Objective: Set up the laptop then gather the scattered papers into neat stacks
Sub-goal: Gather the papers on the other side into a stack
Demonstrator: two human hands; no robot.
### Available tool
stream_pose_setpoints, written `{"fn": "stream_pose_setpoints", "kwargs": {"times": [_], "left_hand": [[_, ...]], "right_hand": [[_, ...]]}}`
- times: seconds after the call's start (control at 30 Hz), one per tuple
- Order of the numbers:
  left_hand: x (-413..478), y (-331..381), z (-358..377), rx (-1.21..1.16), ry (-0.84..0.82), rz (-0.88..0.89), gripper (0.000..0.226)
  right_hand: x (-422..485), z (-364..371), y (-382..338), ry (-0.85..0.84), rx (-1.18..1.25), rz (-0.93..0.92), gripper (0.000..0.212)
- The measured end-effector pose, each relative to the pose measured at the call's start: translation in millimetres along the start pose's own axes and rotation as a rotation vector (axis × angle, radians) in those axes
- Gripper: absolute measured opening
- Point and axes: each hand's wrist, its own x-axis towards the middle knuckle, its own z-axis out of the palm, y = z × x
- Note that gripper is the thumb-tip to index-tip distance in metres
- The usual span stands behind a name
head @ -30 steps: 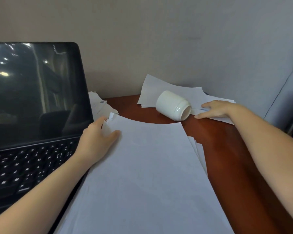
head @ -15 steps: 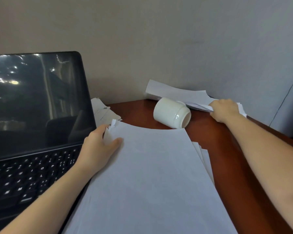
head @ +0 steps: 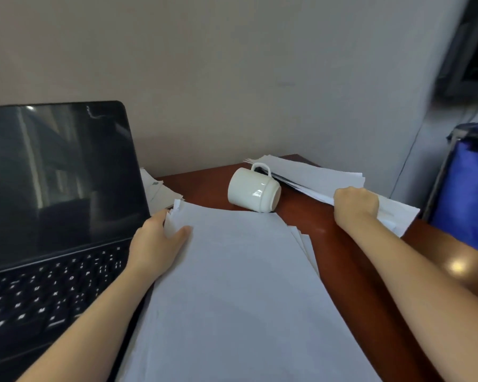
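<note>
On the red-brown desk [head: 326, 238], I see the open laptop [head: 53, 188] at left, with the big paper stack [head: 246, 285] beside it. My left hand [head: 155, 244] grips the stack's far corner. My right hand [head: 355, 205] is fisted around a smaller sheaf [head: 315, 175] behind the tipped white mug [head: 253, 190].

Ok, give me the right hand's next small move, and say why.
Probably lift the gripped sheaf of papers clear of the tipped white mug and carry it onto the near paper stack. The right hand grips that sheaf, the mug lies on its side beside it, and the left hand holds the stack's far corner.
</note>
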Motion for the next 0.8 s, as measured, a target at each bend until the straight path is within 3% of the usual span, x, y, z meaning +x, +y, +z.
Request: {"fn": "stream_pose_setpoints", "kwargs": {"times": [0.2, 0.33, 0.4, 0.57, 0.73, 0.8], "left_hand": [[-26, 13, -16, -0.066, 0.055, 0.061, 0.029], [-45, 13, -32, -0.168, 0.061, 0.086, 0.013], [-50, 11, -44, -0.175, 0.06, 0.079, 0.015], [-50, 7, -75, -0.159, 0.072, 0.051, 0.026], [-53, -12, -86, -0.126, 0.058, -0.063, 0.021], [-57, -19, -80, -0.132, 0.059, -0.12, 0.02]], "right_hand": [[-91, -38, 14, -0.111, -0.001, -0.001, 0.032], [-141, -60, 11, -0.168, 0.102, -0.038, 0.031], [-162, -69, 6, -0.164, 0.169, -0.072, 0.028], [-191, -85, -6, -0.21, 0.288, -0.152, 0.059], [-172, -74, 1, -0.074, 0.427, -0.111, 0.035], [-166, -63, -1, -0.198, 0.425, -0.138, 0.04]]}}
